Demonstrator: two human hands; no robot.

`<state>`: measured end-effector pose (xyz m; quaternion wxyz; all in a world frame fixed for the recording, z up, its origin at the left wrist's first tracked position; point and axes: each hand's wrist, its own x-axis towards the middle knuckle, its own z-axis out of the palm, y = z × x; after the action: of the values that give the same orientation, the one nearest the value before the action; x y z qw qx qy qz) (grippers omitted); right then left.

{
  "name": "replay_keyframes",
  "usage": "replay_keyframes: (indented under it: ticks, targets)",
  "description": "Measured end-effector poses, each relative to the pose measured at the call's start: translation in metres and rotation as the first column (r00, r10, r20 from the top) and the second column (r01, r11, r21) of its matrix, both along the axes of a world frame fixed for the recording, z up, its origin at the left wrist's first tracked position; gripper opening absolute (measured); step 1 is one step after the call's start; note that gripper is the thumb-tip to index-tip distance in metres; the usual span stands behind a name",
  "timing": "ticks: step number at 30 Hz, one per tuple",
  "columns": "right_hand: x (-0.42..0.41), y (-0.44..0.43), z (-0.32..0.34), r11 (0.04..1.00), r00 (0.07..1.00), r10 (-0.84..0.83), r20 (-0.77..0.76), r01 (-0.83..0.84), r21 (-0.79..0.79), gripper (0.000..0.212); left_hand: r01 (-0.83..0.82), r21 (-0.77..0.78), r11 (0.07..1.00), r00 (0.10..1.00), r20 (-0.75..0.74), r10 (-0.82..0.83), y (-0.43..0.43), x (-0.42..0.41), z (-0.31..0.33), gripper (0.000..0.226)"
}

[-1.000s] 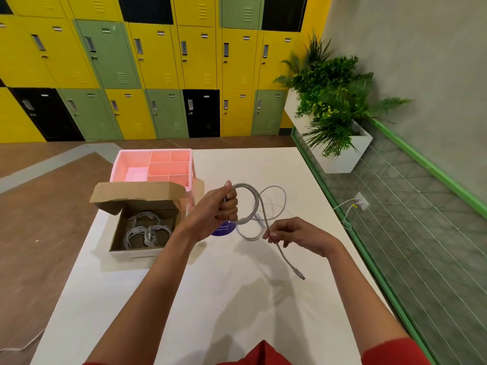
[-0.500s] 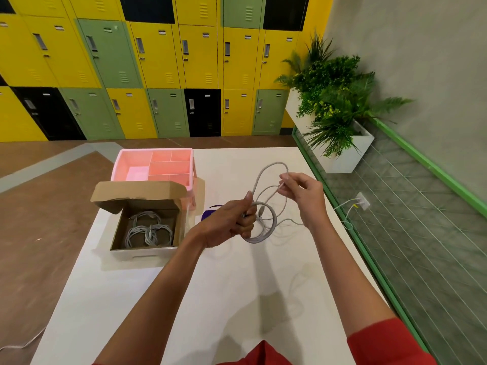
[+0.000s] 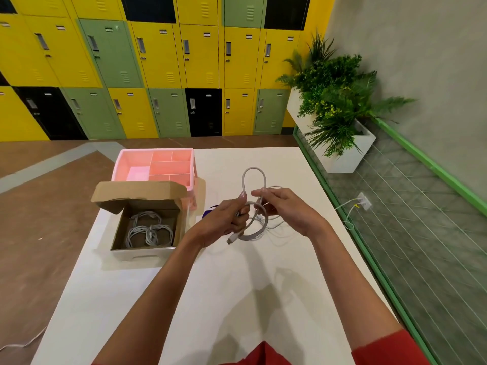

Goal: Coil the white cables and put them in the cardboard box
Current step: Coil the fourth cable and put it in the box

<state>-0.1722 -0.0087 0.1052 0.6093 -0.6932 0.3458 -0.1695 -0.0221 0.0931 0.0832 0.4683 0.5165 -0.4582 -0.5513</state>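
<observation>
Since half a second ago the right grip (image 3: 287, 209) has been brought down and inward until it sits just beside the left grip (image 3: 226, 222), and a fresh loop of the white cable (image 3: 254, 171) now stands upright above both. The gathered turns are clasped in the curled left grip, with the connector end (image 3: 232, 239) hanging free below it. The strand is pinched between thumb and fingers of the right grip. The cable is held above the far half of the table (image 3: 237, 299), clear of it. It is judged light, limp and slightly springy, so loops are likely to spring open if released; it is best held where the turns cross, with the plug kept from snagging. Thinner white strands (image 3: 279, 229) lie on the table below the hands; whether they belong to the same cable cannot be told. The cardboard box (image 3: 142, 252) sits open at the left edge, with coiled cables (image 3: 150, 227) already inside. A pink tray (image 3: 155, 150) stands behind it at the far edge. The table is matte and pale. Beyond it are lockers (image 3: 158, 61) and a planter (image 3: 340, 101).
</observation>
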Motion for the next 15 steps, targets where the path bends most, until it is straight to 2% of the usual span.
replay_keyframes:
  ticks: [9, 11, 13, 15]
  targets:
    - [0.001, 0.006, 0.002, 0.983, 0.998, 0.057, 0.026, -0.061, 0.175, 0.04, -0.055, -0.013, 0.998, 0.998, -0.011, 0.055, -0.003, -0.006, 0.007, 0.04]
    - [-0.001, 0.01, 0.006, 0.981, 0.99, 0.142, 0.01, -0.142, 0.129, 0.038, -0.081, -0.019, 0.997, 0.997, -0.02, 0.081, -0.002, -0.005, 0.007, 0.039]
    - [-0.004, 0.015, 0.009, 0.973, 0.972, 0.229, -0.046, -0.229, 0.016, 0.027, -0.09, -0.037, 0.995, 0.995, -0.038, 0.088, -0.002, -0.004, 0.006, 0.039]
    - [-0.002, 0.016, 0.01, 0.971, 0.97, 0.224, -0.096, -0.23, -0.066, 0.026, -0.094, -0.049, 0.994, 0.995, -0.032, 0.093, -0.002, -0.004, 0.006, 0.038]
